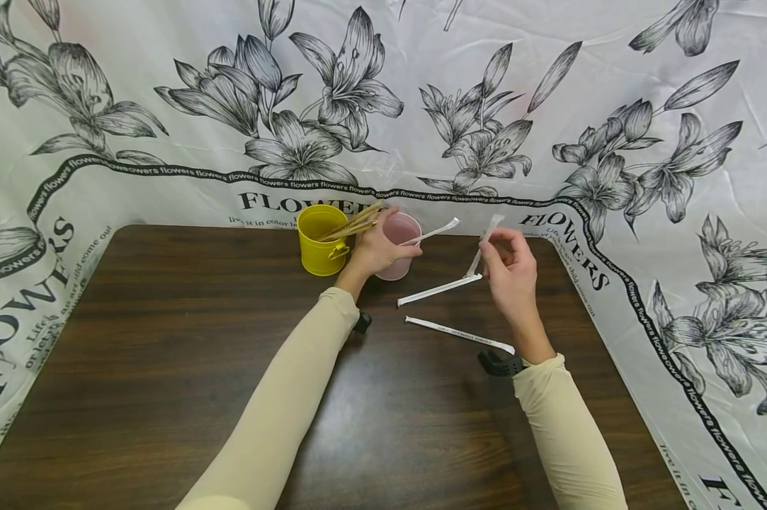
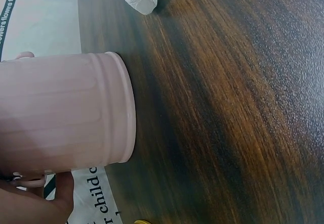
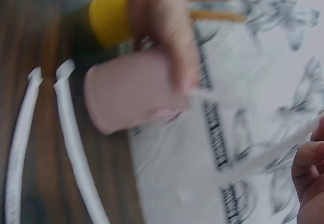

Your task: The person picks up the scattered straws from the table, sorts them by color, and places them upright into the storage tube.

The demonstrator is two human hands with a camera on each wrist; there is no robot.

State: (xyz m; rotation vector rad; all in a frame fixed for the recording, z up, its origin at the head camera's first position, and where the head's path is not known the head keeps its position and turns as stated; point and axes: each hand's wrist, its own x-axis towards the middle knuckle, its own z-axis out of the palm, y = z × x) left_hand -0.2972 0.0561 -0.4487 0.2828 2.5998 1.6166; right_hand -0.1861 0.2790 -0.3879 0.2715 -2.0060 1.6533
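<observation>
My left hand (image 1: 378, 244) grips a pink bucket (image 1: 397, 268) by its rim, thumb on the near side; the bucket stands on the table. A white paper-wrapped straw (image 1: 443, 229) leans out of its mouth. In the left wrist view, the bucket's ribbed wall (image 2: 61, 113) fills the left side, with part of the hand below. To the right, my right hand (image 1: 513, 273) pinches another thin white wrapped straw (image 1: 493, 228) between thumb and fingers, held slanting. Two more white wrapped straws, a farther one (image 1: 439, 290) and a nearer one (image 1: 459, 335), lie on the table beside it.
A yellow bucket (image 1: 321, 256) holding several thin tan sticks (image 1: 351, 225) stands just left of the pink one. Behind the dark wooden table (image 1: 185, 340) hangs a white cloth (image 1: 408, 156) printed with flowers, close to the back edge.
</observation>
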